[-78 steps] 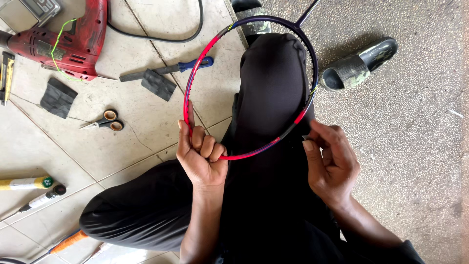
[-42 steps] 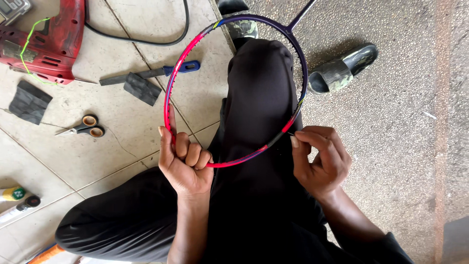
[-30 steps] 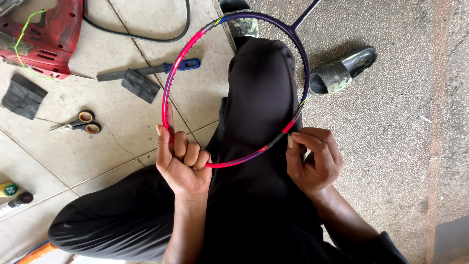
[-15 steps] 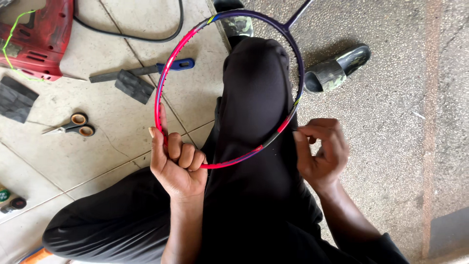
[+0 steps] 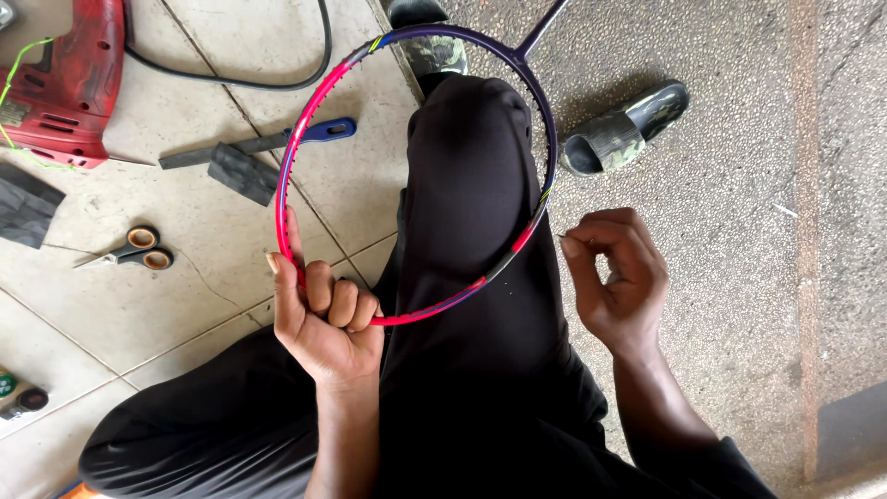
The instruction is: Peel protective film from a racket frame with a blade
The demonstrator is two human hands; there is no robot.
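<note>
While the left hand [image 5: 323, 319] has its grip closed round the lower-left rim, the unstrung racket frame [image 5: 305, 139], pink shading to dark purple, rests over the person's raised knee [image 5: 471, 157], shaft pointing up-right. Right hand [image 5: 614, 277], fingertips pinched narrow, has drawn off the rim it touched earlier.

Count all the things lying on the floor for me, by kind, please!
Red power tool: 1
Black cable: 1
Blue-handled tool: 1
Scissors: 1
Dark pads: 2
Sandals: 2
Small bottles at the left edge: 2, partly cut off
Total: 10
</note>
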